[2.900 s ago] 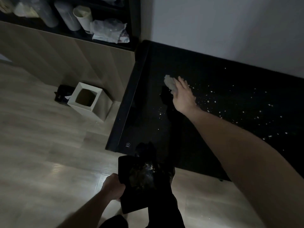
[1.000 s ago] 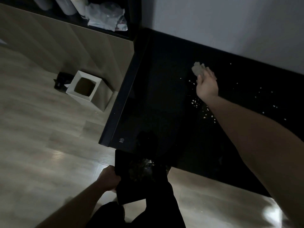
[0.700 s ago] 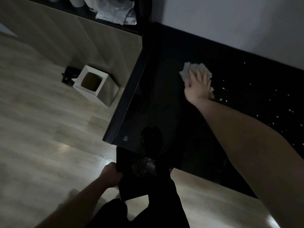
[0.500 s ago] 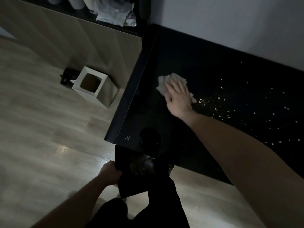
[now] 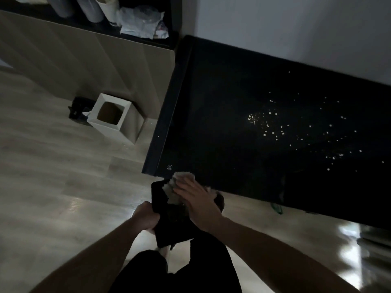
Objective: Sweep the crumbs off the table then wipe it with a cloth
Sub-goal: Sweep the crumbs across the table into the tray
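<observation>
A glossy black table [image 5: 222, 115] stands against the wall, with pale crumbs [image 5: 268, 123] scattered over its right half. My left hand [image 5: 146, 216] grips a dark flat tray [image 5: 169, 229] just below the table's near left corner. My right hand [image 5: 198, 201] presses a pale crumpled cloth [image 5: 179, 180] down at that table edge, over the tray. Part of the cloth is hidden under my fingers.
A white square bin [image 5: 112, 117] with an open top stands on the wood floor left of the table, a small dark object [image 5: 77, 107] beside it. A shelf [image 5: 127, 24] at the upper left holds rolls and crumpled plastic. My dark-clothed legs [image 5: 179, 269] are below.
My right hand has dragged the cloth from the table's middle left down to the near edge, over the tray. My left hand still holds the tray at the corner.
</observation>
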A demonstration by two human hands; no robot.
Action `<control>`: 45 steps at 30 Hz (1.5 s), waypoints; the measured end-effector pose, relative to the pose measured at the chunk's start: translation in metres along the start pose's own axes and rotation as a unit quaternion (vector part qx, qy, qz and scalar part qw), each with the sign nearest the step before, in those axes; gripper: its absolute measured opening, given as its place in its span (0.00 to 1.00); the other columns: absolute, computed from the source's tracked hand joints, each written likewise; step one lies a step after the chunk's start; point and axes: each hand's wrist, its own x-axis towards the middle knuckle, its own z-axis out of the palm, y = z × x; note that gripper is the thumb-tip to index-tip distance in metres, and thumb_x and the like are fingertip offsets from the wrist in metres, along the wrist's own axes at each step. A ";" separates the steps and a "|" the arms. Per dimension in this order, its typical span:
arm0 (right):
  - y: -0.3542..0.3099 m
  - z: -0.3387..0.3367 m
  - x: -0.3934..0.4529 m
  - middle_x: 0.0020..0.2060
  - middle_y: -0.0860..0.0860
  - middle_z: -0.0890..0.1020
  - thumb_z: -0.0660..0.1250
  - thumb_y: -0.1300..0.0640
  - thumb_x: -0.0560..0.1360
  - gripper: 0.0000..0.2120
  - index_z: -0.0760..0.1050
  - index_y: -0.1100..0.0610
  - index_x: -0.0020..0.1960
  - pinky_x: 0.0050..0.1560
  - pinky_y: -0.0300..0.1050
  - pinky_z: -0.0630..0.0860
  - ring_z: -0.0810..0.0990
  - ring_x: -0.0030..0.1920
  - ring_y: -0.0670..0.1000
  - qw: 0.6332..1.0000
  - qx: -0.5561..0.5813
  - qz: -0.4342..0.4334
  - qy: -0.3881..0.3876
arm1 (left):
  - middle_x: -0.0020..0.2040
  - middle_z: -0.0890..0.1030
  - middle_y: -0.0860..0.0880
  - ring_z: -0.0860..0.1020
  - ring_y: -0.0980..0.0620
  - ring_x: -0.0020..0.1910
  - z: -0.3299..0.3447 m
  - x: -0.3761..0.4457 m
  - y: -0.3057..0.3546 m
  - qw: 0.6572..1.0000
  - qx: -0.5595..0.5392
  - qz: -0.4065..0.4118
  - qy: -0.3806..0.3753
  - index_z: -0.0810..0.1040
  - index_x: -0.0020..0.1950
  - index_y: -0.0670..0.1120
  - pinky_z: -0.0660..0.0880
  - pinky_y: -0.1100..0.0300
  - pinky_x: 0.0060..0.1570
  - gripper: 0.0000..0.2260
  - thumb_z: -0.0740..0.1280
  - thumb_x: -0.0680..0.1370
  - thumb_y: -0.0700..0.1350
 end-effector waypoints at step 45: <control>0.121 -0.200 -0.087 0.76 0.41 0.72 0.56 0.52 0.87 0.22 0.64 0.46 0.80 0.79 0.44 0.65 0.64 0.77 0.35 0.902 0.085 0.309 0.291 | 0.40 0.85 0.37 0.86 0.39 0.33 0.045 -0.017 0.041 1.000 -0.003 0.005 -0.023 0.80 0.48 0.35 0.84 0.46 0.33 0.10 0.63 0.70 0.35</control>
